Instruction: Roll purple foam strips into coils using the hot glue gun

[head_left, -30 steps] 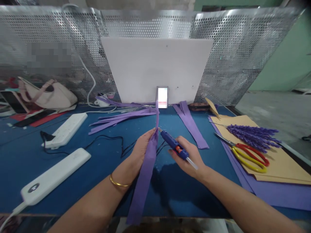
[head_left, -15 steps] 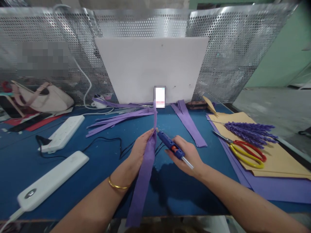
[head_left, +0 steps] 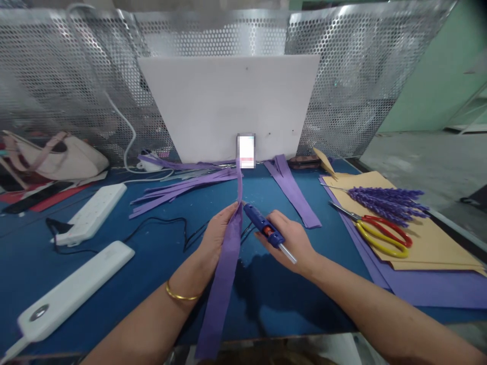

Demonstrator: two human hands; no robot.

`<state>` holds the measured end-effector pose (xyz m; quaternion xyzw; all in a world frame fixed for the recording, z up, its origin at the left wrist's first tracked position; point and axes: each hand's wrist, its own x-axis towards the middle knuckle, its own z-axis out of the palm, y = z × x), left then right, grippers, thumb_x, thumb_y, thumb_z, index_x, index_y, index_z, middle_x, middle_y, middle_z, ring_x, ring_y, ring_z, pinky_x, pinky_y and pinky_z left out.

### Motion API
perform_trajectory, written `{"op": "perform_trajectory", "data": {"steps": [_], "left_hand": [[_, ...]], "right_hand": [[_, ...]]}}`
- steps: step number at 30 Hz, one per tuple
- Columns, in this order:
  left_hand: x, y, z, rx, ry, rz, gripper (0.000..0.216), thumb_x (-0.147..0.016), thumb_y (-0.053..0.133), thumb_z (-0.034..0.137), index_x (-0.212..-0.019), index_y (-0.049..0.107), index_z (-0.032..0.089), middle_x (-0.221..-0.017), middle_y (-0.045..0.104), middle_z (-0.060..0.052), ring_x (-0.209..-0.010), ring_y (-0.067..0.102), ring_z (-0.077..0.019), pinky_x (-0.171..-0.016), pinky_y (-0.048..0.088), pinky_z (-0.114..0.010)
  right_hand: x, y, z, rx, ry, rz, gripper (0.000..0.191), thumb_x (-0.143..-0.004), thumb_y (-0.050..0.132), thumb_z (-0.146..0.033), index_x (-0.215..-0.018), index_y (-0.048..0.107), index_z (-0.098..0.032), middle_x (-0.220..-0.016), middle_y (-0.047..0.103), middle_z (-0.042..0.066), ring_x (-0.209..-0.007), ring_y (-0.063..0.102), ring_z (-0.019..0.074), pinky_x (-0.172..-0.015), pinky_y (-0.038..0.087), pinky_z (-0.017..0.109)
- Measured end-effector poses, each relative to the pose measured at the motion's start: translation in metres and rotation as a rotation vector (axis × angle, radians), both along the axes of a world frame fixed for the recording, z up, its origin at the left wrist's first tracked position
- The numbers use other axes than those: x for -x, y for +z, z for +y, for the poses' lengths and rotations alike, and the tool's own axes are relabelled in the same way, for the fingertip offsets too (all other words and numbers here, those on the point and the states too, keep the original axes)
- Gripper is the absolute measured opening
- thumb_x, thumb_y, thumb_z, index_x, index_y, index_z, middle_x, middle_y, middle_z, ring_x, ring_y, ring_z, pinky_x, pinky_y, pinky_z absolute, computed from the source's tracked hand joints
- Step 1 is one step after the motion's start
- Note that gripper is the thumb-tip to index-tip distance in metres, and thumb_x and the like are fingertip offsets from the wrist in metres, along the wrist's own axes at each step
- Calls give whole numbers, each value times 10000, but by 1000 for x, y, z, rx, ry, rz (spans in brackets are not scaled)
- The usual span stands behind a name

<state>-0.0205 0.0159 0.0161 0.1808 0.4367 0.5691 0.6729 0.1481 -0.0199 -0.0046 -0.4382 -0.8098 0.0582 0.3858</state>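
- Gripping the purple strip (head_left: 229, 253), my left hand (head_left: 213, 230) pinches its narrowed part over the blue table (head_left: 297, 314).
- My right hand (head_left: 291, 235) grasps the blue glue gun (head_left: 262, 221), nozzle close by the strip; I can't tell whether they touch.
- I see loose strips (head_left: 186, 188) lying beyond.

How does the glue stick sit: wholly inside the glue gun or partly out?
Partly out: the glue stick projects from the rear of the glue gun.
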Motion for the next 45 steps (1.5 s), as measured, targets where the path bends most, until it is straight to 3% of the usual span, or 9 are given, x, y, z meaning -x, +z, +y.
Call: {"op": "perform_trajectory", "data": {"steps": [23,35,45], "left_hand": [[2,-2,1,7,28,44,120,-795,761,173,-710,689,129,-515,588,27,-408,469,-68,-431,399,-196],[-1,7,-1,52,64,77,147,-871,685,172,-730,693,131,-511,580,29,-396,475,-70,-425,432,-188],[-1,9,-1,59,93,59,101,-843,703,139,-743,709,132,-559,626,14,-402,498,-71,-435,452,-190]], "right_hand": [[0,4,-3,76,-21,-45,218,-940,507,-405,-822,437,-235,-797,554,4,-599,518,145,-544,320,264],[1,7,-5,100,-22,-21,236,-935,501,-409,-797,423,-234,-769,549,0,-586,505,145,-538,307,262],[1,7,-5,112,-42,-25,229,-915,529,-396,-785,429,-236,-757,558,0,-595,520,148,-541,309,259]]}}
